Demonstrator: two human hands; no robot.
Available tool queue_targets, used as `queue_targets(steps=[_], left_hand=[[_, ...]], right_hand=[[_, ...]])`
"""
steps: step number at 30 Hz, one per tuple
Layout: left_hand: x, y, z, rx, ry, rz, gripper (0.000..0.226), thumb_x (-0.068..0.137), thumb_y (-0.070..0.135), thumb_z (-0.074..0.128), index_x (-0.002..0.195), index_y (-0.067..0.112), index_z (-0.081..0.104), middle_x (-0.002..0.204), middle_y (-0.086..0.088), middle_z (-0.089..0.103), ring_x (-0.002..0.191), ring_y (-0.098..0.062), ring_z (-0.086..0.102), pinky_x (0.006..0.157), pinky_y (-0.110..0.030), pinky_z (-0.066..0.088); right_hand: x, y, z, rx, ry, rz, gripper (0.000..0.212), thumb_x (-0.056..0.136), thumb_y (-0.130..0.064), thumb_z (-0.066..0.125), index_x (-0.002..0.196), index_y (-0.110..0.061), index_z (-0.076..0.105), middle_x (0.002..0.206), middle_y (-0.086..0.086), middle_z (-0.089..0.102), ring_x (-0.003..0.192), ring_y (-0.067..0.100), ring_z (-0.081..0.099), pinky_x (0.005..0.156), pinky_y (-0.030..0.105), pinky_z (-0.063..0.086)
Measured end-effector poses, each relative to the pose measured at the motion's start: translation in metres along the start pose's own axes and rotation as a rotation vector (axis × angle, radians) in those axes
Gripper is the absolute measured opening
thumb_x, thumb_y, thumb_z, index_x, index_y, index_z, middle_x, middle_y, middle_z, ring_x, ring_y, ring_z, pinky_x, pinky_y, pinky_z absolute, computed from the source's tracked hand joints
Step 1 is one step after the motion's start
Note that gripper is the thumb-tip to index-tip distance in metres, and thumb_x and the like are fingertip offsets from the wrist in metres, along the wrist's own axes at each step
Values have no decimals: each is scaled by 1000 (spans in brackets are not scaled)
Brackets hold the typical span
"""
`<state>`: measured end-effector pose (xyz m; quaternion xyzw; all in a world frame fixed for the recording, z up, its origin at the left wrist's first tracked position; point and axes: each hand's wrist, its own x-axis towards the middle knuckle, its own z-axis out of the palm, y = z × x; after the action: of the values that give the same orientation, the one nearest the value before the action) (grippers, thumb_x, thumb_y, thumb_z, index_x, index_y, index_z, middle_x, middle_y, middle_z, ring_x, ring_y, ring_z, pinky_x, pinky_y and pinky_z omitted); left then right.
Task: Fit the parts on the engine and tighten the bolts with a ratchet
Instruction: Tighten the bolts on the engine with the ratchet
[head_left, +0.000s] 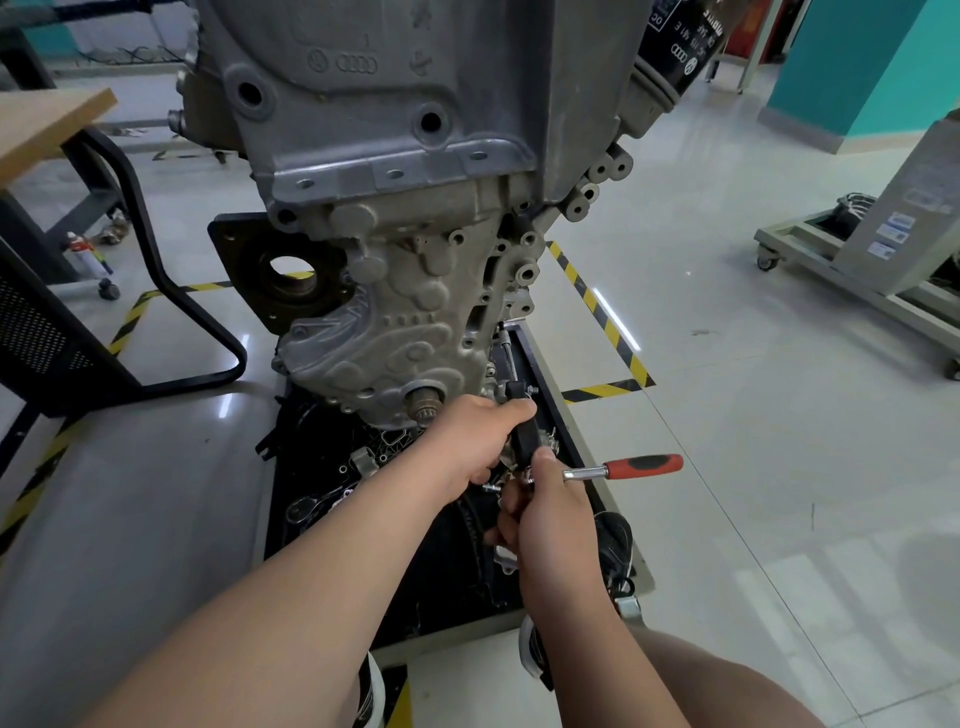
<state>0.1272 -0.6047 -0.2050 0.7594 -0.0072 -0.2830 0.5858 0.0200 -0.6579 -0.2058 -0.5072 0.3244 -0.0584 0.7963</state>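
- Left hand (478, 447) has its fingers wrapped tight round a black block-shaped part (523, 434), holding it against the lower right corner of the grey cast-aluminium engine (415, 291), just right of the splined shaft stub (423, 402).
- Right hand (545, 514) is curled round the head end of the chrome ratchet with a red-and-black handle (644, 465); its thumb rests on the black part and the handle juts out free to the right.
- Whether a bolt is already started is hidden behind the fingers, so cross-threading is the first worry. If the part sits tilted while the ratchet turns, the bolt would likely bite crooked into the casting.
- With one hand alone bearing the part, a slackened grip would probably let it shift off its seat or drop.
- Anything dropped would land in the black tray (291, 551) below, among the loose parts lying there, where a small bolt would be hard to find.
- Held at the head, the ratchet gives little leverage. Under force the socket could slip off the bolt and drive the knuckles into the casting's bosses close by.
- A black shoe (615, 540) sits at the tray's edge under the work, in the path of a falling tool.
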Motion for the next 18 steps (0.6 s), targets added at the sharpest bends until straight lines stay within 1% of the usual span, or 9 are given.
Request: queue_targets(steps=[2, 4, 5, 6, 7, 9, 12, 16, 18], left_hand=[[-1, 1, 0, 14, 1, -2, 32, 84, 42, 65, 69, 17, 51, 57, 4, 32, 38, -10, 27, 38, -20, 22], [-1, 2, 0, 18, 1, -2, 32, 85, 42, 65, 70, 17, 51, 57, 3, 32, 41, -11, 26, 40, -20, 21], [-2, 2, 0, 17, 2, -4, 31, 85, 41, 65, 72, 16, 52, 58, 2, 32, 42, -12, 26, 40, -20, 21], [-2, 3, 1, 17, 4, -7, 30, 85, 41, 65, 73, 16, 54, 59, 2, 32, 43, -13, 27, 41, -20, 21], [-2, 3, 0, 20, 7, -8, 30, 86, 41, 65, 73, 15, 56, 59, 2, 34, 45, -13, 28, 41, -20, 22], [-3, 4, 0, 20, 11, -9, 29, 86, 41, 65, 73, 16, 59, 58, 2, 36, 46, -13, 32, 41, -20, 24], [-5, 6, -1, 5, 2, -14, 26, 86, 40, 65, 76, 17, 62, 54, 4, 38, 40, -10, 34, 38, -19, 25], [-6, 5, 0, -8, 6, -15, 25, 87, 39, 65, 76, 16, 63, 52, 4, 37, 36, -9, 32, 39, -17, 23], [-5, 5, 0, 4, 11, -16, 26, 86, 41, 66, 75, 17, 63, 53, 4, 37, 39, -10, 32, 40, -17, 23]], right_hand=[[-1, 0, -2, -109, 27, -83, 20, 100, -35, 41, 100, -17, 51, 57, -5, 52, 47, 11, 49, 49, 30, 51], [-2, 1, -3, -276, 53, -169, 18, 100, -37, 42, 112, -26, 49, 79, -4, 65, 72, 12, 62, 69, 40, 56], [-3, 2, -4, -361, 62, -218, 17, 100, -37, 42, 114, -29, 45, 89, -4, 66, 81, 11, 64, 74, 38, 53], [-3, 3, -5, -434, 68, -272, 15, 100, -37, 42, 114, -32, 41, 92, -6, 66, 84, 6, 63, 72, 32, 49], [-4, 2, -5, -508, 68, -322, 15, 99, -38, 42, 113, -36, 35, 91, -8, 64, 84, 3, 63, 69, 29, 46], [-6, 1, -6, -668, 47, -393, 20, 98, -41, 40, 114, -41, 27, 87, -7, 64, 81, 11, 65, 67, 35, 47], [-6, -1, -6, -849, 42, -430, 28, 98, -45, 37, 120, -38, 22, 80, -6, 65, 74, 18, 65, 62, 36, 46], [-5, 2, -8, -825, 46, -430, 31, 98, -45, 37, 125, -40, 22, 81, -9, 63, 75, 14, 65, 62, 34, 45], [-3, 4, -8, -702, 35, -411, 27, 99, -41, 40, 123, -39, 29, 81, -14, 60, 73, 0, 62, 63, 28, 44]])
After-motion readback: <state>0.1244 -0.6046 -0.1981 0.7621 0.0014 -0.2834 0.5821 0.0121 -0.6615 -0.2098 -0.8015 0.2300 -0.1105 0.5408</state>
